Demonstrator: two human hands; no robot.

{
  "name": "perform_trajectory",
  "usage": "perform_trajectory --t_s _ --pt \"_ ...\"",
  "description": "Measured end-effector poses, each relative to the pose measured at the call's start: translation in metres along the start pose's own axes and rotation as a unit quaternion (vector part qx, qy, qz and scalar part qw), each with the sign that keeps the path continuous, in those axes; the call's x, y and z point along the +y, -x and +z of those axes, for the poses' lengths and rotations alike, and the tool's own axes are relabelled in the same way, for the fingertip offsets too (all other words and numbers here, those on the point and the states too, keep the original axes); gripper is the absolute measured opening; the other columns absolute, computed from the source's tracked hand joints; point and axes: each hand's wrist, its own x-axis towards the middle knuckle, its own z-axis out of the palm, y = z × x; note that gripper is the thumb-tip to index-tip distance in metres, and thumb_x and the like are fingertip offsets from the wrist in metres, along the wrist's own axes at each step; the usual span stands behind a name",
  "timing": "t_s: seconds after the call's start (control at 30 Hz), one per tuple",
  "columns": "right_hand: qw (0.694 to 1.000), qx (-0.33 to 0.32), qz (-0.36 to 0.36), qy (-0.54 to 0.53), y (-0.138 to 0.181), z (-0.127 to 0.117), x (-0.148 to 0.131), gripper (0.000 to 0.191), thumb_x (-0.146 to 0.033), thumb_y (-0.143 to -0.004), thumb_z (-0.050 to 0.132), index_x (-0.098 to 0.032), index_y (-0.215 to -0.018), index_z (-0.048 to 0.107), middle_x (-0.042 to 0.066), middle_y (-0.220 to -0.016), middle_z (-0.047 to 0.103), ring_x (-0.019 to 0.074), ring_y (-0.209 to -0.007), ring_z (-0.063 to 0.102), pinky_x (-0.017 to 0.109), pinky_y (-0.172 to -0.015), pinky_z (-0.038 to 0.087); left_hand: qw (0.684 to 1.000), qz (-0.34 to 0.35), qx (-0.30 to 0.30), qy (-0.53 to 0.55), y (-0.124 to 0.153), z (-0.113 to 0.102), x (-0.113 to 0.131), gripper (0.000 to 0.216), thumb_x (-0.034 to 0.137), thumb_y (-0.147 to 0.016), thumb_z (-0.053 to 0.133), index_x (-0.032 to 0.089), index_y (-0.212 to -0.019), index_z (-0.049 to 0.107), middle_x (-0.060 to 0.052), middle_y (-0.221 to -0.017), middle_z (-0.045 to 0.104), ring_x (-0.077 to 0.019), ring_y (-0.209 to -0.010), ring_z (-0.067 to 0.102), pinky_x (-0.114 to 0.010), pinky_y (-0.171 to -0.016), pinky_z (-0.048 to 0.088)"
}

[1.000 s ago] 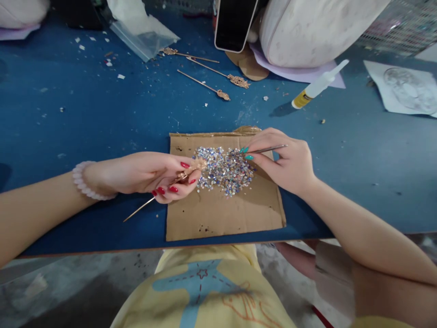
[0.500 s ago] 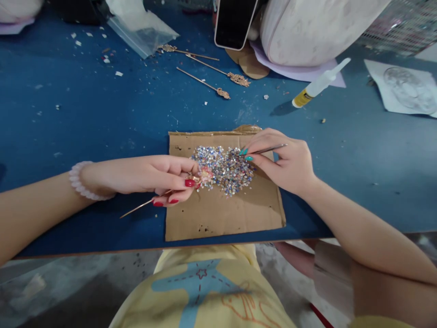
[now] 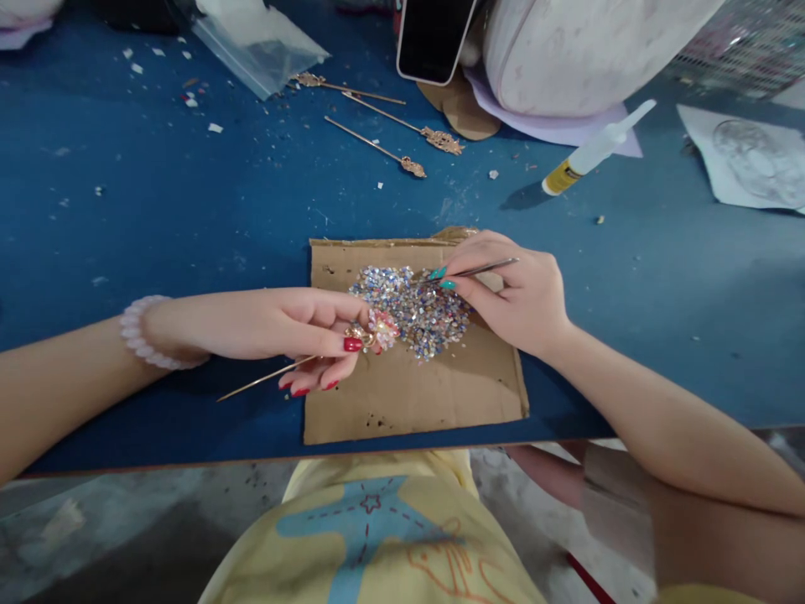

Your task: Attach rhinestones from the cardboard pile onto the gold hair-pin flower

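Observation:
My left hand point(image 3: 295, 329) pinches a gold hairpin point(image 3: 261, 383) near its pink flower head point(image 3: 383, 328), with the long stem sticking out below the palm to the left. The flower sits just over the left edge of a pile of small glittering rhinestones point(image 3: 433, 323). In my right hand point(image 3: 516, 294) is a pair of thin metal tweezers point(image 3: 487, 267), closed between thumb and fingers, its tip down at the upper part of the pile. Under the stones lies a piece of brown cardboard point(image 3: 408, 398) near the table's front edge.
Several gold hairpins point(image 3: 390, 151) lie farther back on the blue table point(image 3: 207, 218). A glue bottle point(image 3: 575, 164) stands at the right, before a whitish rounded object point(image 3: 559, 59). Also at the back are a phone point(image 3: 435, 38), a plastic bag point(image 3: 257, 50) and a printed sheet point(image 3: 748, 155).
My right hand and the tweezers have shifted slightly left across the pile. My left hand has turned the flower head a little, so more of it shows, and its lower fingers have loosened.

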Motion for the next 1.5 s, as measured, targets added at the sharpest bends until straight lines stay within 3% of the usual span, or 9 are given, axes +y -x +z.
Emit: perform_trajectory --t_s 0.43,1.07,1.5 --pt "0.999 -0.002 -0.024 -0.034 -0.001 0.001 -0.004 0.016 -0.009 -0.095 0.07 -0.023 -0.094 0.077 0.002 -0.091 0.082 0.0188 -0.091 0.078 0.036 -0.085 0.066 1.0 -0.011 0.006 -0.019 -0.002 0.002 0.002 0.015 0.035 -0.109 0.056 0.023 -0.118 0.055 0.003 -0.077 0.064 -0.0092 -0.055 0.057 -0.016 -0.052 0.048" --pt "0.998 -0.042 0.051 -0.02 -0.006 0.004 -0.012 0.017 -0.015 -0.098 0.066 -0.026 -0.093 0.078 0.002 -0.094 0.081 0.0195 -0.094 0.077 0.036 -0.084 0.065 0.999 -0.024 0.001 -0.028 -0.003 0.005 0.008 0.015 0.029 -0.106 0.061 0.024 -0.119 0.058 0.001 -0.083 0.07 -0.0103 -0.062 0.064 -0.017 -0.056 0.055" --pt "0.999 -0.011 0.04 -0.014 -0.004 0.006 -0.01 0.017 -0.014 -0.097 0.067 -0.026 -0.092 0.077 0.002 -0.093 0.081 0.019 -0.089 0.078 0.035 -0.081 0.065 0.999 -0.019 -0.001 -0.027 -0.002 0.004 0.007 0.016 0.031 -0.108 0.057 0.024 -0.123 0.057 0.0 -0.084 0.07 -0.0115 -0.062 0.063 -0.017 -0.057 0.056"
